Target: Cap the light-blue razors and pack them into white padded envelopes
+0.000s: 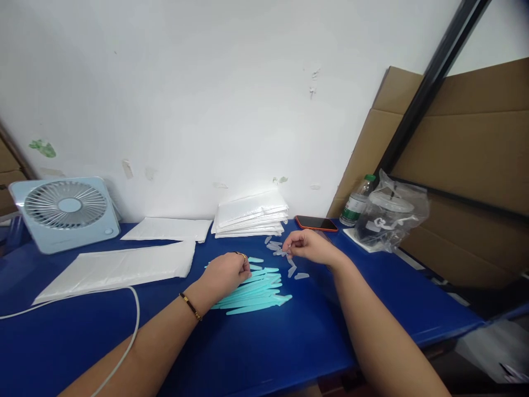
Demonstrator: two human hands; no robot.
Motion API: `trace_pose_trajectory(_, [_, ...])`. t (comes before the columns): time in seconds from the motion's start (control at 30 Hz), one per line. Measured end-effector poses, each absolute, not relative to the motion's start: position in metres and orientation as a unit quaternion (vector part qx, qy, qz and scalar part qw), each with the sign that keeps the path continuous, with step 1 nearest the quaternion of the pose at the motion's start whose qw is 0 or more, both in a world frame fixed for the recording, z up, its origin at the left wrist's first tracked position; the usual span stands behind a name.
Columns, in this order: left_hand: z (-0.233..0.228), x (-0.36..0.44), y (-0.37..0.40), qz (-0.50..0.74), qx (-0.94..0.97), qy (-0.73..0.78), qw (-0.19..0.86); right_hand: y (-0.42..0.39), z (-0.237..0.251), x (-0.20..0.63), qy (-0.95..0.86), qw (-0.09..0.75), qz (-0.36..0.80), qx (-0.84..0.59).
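My left hand (226,272) sits curled over the near end of the teal sticks (253,289), low in the middle of the frame, fingers closed down on the pile, I'd say to keep the loose bundle from sliding about on the blue table (289,342). The sticks lie roughly side by side, fanned a little toward the right. My right hand (308,246), just right of centre, is pinched narrow on one of the small clear caps (282,252); thumb and forefinger meet on it, other fingers tucked. More caps (294,270) lie scattered between my two hands and just above the sticks, within easy reach of the pinching hand.

Behind them, at centre frame, a stack of white padded envelopes (251,215) leans near the wall, with flatter white bags (124,267) spread to the left. A pale blue fan (66,212) stands at the left edge, its white cable (134,314) trailing down toward me. A phone (316,223) lies right of the stack, then a water bottle (357,201) and a clear bagged jar (388,218), parked well out of my working patch.
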State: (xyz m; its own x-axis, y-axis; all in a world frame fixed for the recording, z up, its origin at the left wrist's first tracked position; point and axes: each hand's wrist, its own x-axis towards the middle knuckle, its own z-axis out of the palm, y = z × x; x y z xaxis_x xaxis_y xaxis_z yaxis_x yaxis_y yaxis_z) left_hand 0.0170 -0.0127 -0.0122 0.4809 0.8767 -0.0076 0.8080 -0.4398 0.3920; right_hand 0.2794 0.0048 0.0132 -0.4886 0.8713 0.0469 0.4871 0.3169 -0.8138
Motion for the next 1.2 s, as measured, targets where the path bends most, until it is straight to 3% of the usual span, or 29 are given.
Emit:
trace_pose_trajectory(0.47, [-0.002, 0.007, -0.006, 0.185, 0.797, 0.518, 0.249, 0.004, 0.020, 0.272, -0.691, 0.355, 0.440, -0.450])
trace_pose_trajectory(1.2, [-0.003, 0.003, 0.002, 0.208, 0.784, 0.507, 0.292, 0.000, 0.013, 0.256, -0.705, 0.355, 0.477, -0.385])
